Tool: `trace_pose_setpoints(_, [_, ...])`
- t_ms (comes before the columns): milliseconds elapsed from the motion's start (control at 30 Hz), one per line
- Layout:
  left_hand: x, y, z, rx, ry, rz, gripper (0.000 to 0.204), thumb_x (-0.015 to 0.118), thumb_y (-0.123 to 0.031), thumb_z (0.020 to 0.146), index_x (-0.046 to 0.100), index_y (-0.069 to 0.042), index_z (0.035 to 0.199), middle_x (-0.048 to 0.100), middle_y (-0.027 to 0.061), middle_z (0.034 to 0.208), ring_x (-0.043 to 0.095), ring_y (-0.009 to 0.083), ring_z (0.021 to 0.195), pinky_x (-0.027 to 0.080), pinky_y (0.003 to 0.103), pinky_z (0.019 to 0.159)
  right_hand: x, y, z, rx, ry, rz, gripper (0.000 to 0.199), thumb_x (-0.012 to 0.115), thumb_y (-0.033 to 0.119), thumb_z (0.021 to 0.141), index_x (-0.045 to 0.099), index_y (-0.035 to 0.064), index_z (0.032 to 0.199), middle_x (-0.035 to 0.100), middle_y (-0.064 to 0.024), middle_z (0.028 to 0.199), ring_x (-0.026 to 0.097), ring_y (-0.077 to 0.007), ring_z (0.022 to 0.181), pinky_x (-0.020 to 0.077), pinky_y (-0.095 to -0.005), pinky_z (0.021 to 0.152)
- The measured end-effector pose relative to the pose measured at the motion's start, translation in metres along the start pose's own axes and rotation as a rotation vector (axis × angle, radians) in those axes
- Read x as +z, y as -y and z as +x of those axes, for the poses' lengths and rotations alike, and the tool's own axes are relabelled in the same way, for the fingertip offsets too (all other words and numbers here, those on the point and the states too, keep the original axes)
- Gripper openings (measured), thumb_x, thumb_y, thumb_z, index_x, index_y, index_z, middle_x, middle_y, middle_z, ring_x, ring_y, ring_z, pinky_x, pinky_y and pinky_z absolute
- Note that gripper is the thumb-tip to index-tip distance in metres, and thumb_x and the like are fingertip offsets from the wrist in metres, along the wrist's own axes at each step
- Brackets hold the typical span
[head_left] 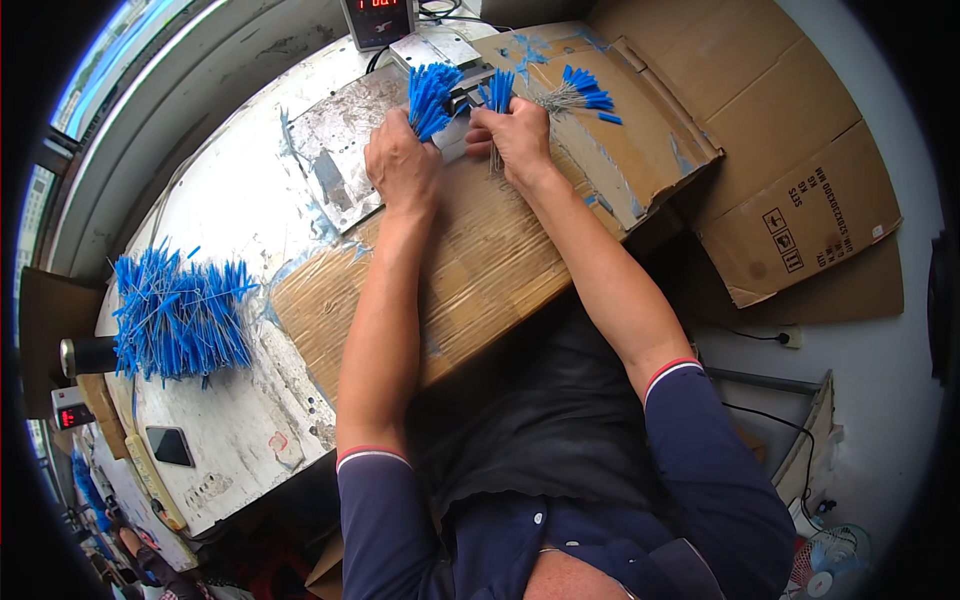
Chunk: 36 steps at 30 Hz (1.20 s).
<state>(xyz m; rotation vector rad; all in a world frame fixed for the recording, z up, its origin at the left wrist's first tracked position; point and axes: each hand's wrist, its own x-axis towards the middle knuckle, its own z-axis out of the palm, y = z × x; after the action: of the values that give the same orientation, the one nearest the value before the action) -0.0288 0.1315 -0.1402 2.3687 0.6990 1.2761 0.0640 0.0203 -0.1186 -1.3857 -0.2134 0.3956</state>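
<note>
My left hand (403, 165) is closed around a bundle of thin wires with blue sleeved tips (432, 98), the tips pointing up and away from me. To its right, my right hand (517, 138) grips a smaller bundle of blue-tipped wires (497, 88); its bare silvery ends hang below the fingers. Between the two bundles sits a small metal fixture (468, 92), partly hidden by my hands. A third bunch of blue-tipped wires (588, 90) lies fanned out on the cardboard, just right of my right hand.
A large pile of blue-tipped wires (180, 315) lies on the worn white table (250, 190) at left, near a phone (170, 446). Flattened cardboard (440, 285) covers the near edge. A box with a red display (378, 20) stands behind; an open carton (790, 180) is at right.
</note>
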Motion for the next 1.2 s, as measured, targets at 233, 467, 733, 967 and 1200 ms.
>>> trace_pose_setpoints(233, [0.000,-0.001,0.000,-0.091,0.154,0.022,0.016,0.060,-0.007,0.080,0.059,-0.004,0.096,0.068,0.0217,0.081,0.066,0.0430,0.080,0.049,0.053,0.073,-0.016,-0.009,-0.008,-0.010,0.095,0.111,0.010,0.070,0.001,0.084,0.063,-0.0036,0.089,0.066,-0.0098,0.076,0.064,-0.0179,0.055,0.0590,-0.0287,0.048])
trace_pose_setpoints(467, [-0.002,-0.002,-0.001,-0.096,0.152,0.018,0.012,0.059,-0.007,0.082,0.059,-0.005,0.094,0.068,0.0218,0.080,0.067,0.0423,0.080,0.049,0.053,0.072,-0.022,-0.007,-0.009,0.032,0.116,0.080,0.013,0.076,0.004,0.085,0.066,-0.0012,0.090,0.067,-0.0073,0.078,0.065,-0.0137,0.060,0.0590,-0.0276,0.050])
trace_pose_setpoints(733, [-0.002,-0.002,-0.001,-0.029,0.140,0.010,0.013,0.059,-0.006,0.082,0.061,-0.005,0.094,0.068,0.0213,0.085,0.067,0.0400,0.084,0.049,0.052,0.073,-0.019,-0.001,-0.015,0.045,0.114,0.089,0.013,0.075,0.005,0.084,0.066,-0.0015,0.089,0.067,-0.0077,0.077,0.065,-0.0135,0.060,0.0572,-0.0266,0.048])
trace_pose_setpoints(967, [0.001,0.000,-0.002,-0.082,0.055,-0.002,0.018,0.058,-0.001,0.081,0.057,-0.003,0.099,0.066,0.0211,0.084,0.066,0.0405,0.085,0.049,0.051,0.074,-0.015,-0.002,-0.014,0.022,0.118,-0.009,0.014,0.072,0.009,0.086,0.063,-0.0021,0.085,0.065,-0.0079,0.072,0.062,-0.0129,0.054,0.0534,-0.0268,0.044])
trace_pose_setpoints(1200, [-0.003,-0.001,0.000,-0.147,0.032,-0.028,0.020,0.059,-0.001,0.083,0.057,-0.004,0.103,0.068,0.0189,0.087,0.067,0.0394,0.083,0.051,0.049,0.072,-0.012,-0.011,-0.004,-0.100,0.084,-0.171,0.015,0.071,0.010,0.087,0.063,-0.0012,0.080,0.063,-0.0058,0.066,0.058,-0.0103,0.049,0.0457,-0.0257,0.038])
